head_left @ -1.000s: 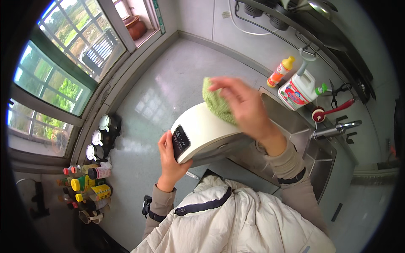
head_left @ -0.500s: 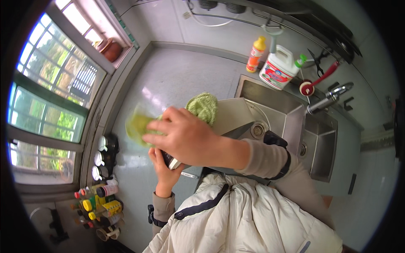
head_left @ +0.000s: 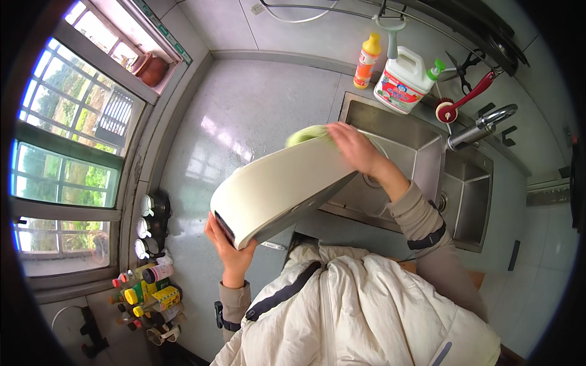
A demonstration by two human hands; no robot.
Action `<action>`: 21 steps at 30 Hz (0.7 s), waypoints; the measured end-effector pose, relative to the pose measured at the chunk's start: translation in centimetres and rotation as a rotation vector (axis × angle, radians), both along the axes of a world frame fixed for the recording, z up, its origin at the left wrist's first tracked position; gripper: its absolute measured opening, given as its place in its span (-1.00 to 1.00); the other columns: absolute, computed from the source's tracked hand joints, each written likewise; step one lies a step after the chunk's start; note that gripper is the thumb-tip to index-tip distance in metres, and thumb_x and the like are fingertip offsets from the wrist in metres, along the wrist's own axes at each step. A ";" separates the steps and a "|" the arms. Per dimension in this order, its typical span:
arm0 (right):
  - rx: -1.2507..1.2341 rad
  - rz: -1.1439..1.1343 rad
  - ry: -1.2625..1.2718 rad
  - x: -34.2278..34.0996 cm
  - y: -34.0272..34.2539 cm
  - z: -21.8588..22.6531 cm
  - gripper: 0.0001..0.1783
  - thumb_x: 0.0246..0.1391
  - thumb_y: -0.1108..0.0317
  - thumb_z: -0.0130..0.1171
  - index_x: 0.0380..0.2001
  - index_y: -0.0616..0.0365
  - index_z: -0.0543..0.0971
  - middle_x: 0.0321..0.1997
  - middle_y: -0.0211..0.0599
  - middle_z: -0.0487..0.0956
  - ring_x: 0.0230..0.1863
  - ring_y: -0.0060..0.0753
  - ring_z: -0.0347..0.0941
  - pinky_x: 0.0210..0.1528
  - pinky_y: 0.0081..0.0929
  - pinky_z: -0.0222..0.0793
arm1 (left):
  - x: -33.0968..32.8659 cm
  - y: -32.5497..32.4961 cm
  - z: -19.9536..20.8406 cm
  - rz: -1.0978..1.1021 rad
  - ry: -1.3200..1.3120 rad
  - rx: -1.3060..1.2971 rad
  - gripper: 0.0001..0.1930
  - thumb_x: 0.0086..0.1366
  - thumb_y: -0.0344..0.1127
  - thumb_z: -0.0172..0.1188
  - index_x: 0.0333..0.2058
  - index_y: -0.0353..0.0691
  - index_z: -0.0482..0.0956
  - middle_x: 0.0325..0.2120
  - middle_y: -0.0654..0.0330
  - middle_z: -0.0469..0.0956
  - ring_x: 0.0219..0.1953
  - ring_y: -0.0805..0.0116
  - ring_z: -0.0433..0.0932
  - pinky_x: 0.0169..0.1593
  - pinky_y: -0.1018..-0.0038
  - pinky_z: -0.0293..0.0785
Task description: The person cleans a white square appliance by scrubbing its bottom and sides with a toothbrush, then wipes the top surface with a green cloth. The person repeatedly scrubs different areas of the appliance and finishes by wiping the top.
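A long cream housing with rounded ends and a dark grey underside [head_left: 271, 186] is held tilted above the counter by the sink. I cannot make out what kind of appliance part it is. My left hand [head_left: 235, 256] grips its near left end, beside a dark panel, with the thumb on one side and fingers round the other. At the far right end, my right hand [head_left: 357, 149] presses a green cloth [head_left: 305, 135] to the upper edge. Its fingers are closed on the cloth, partly hidden behind the housing.
A two-bowl steel sink [head_left: 400, 131] with a faucet [head_left: 482, 128] lies to the right. Behind it stand a yellow-capped bottle [head_left: 366, 61] and a white spray jug [head_left: 403, 82]. Several bottles [head_left: 149, 293] and white-lidded containers [head_left: 149, 226] line the left, below the window.
The cream housing has been raised and turned, its broad side now showing. My right hand has moved from the left end over to the far right end. The left hand keeps its hold.
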State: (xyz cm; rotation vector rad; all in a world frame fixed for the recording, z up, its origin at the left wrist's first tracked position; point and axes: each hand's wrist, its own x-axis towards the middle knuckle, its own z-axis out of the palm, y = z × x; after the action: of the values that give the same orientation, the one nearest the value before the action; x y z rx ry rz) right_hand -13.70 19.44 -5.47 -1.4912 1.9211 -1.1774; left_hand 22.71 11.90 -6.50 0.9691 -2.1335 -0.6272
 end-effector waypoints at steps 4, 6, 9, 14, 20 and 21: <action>0.112 0.044 -0.672 -1.2 1.0 -10.0 -0.59 0.30 0.16 -0.13 -0.02 0.26 0.47 -0.03 -0.13 0.54 0.01 -0.27 0.44 0.13 -0.38 0.28 | 0.3 -0.2 -0.6 0.025 0.006 -0.011 0.05 -0.22 -0.45 0.27 0.30 -0.35 -0.09 0.12 -0.14 0.10 0.20 -0.09 0.12 0.25 0.13 0.06; 0.064 0.052 -0.306 -1.3 0.5 -11.8 -0.62 0.26 0.19 -0.05 -0.06 0.29 0.47 -0.09 -0.19 0.56 -0.04 -0.36 0.45 0.06 -0.41 0.32 | 0.7 -0.2 -0.7 0.012 -0.010 -0.072 0.06 -0.21 -0.46 0.26 0.31 -0.34 -0.12 0.14 -0.16 0.09 0.21 -0.10 0.11 0.25 0.10 0.05; 0.398 -0.342 -0.434 -1.7 0.0 -8.1 -0.68 0.19 0.27 0.08 -0.09 0.27 0.47 -0.17 -0.27 0.57 -0.13 -0.46 0.47 -0.04 -0.46 0.37 | 1.1 0.0 -0.9 -0.006 -0.065 -0.075 0.08 -0.17 -0.40 0.35 0.31 -0.34 -0.13 0.14 -0.17 0.08 0.21 -0.10 0.11 0.25 0.09 0.06; -0.326 -0.118 0.028 1.4 0.8 6.5 -0.67 0.06 0.34 0.21 -0.07 0.05 0.49 -0.28 -0.31 0.54 -0.24 -0.45 0.48 -0.15 -0.49 0.38 | 0.5 0.3 -0.8 -0.031 -0.054 -0.101 0.11 -0.10 -0.25 0.47 0.31 -0.32 -0.12 0.14 -0.17 0.09 0.20 -0.10 0.12 0.22 0.10 0.10; -0.264 0.144 0.506 11.8 1.5 10.1 -0.85 0.03 0.35 0.17 -0.28 0.01 0.48 -0.34 -0.32 0.47 -0.37 -0.22 0.46 -0.37 -0.25 0.40 | 0.7 -0.2 -1.1 -0.029 -0.058 -0.081 0.11 -0.11 -0.31 0.48 0.32 -0.32 -0.13 0.12 -0.14 0.09 0.17 -0.08 0.15 0.21 0.12 0.12; -0.250 0.069 0.519 11.4 1.7 9.3 -0.86 0.04 0.35 0.16 -0.30 0.02 0.46 -0.36 -0.31 0.46 -0.36 -0.21 0.46 -0.38 -0.25 0.40 | 1.0 -0.3 -1.2 -0.022 -0.077 -0.079 0.12 -0.11 -0.32 0.48 0.32 -0.32 -0.13 0.12 -0.14 0.09 0.17 -0.07 0.14 0.21 0.13 0.12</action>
State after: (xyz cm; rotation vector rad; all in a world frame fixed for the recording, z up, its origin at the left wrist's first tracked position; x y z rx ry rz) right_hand -2.27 21.13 3.80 -2.1502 2.0689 -1.1064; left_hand 23.68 11.59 -7.68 0.9417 -2.2217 -0.5202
